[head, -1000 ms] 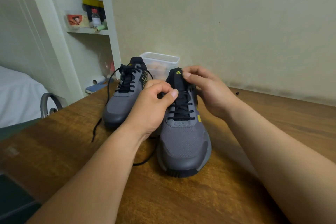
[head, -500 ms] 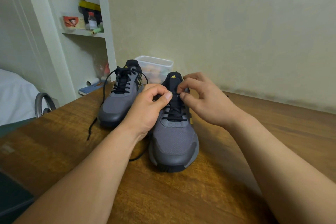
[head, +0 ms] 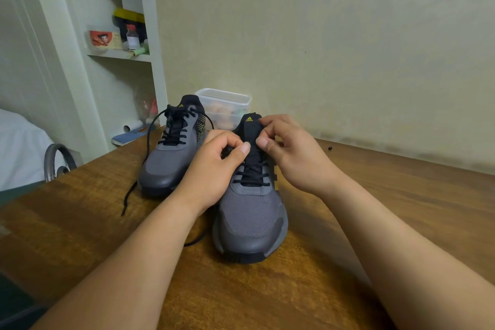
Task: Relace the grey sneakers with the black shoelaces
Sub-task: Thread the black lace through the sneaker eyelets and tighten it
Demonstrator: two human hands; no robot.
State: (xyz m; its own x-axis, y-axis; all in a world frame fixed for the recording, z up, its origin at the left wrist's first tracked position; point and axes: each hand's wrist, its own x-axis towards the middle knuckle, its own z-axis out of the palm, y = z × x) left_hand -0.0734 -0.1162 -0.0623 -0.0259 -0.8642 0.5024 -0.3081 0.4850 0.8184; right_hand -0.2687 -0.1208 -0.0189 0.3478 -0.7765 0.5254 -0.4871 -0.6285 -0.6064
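The nearer grey sneaker (head: 251, 217) was set toe-forward on the worktop (head: 401, 209), beside the laced second sneaker (head: 168, 166). Its tongue (head: 250, 128) was pinched by the right grip (head: 297, 158); its black shoelace (head: 253, 171) was held in the curled left grip (head: 214, 169).

Right grip (head: 294, 158): a second ago its fingers lay over the top of the tongue (head: 247, 132) of the near sneaker (head: 251, 214). Half a second ago thumb and forefinger pinched together lower down. Now they are spread, forefinger up beside the yellow logo (head: 249, 119), thumb lower on the tongue.
Left grip (head: 214, 169): a dark gap has opened between its thumb and curled fingers, at the black shoelace (head: 251, 169).
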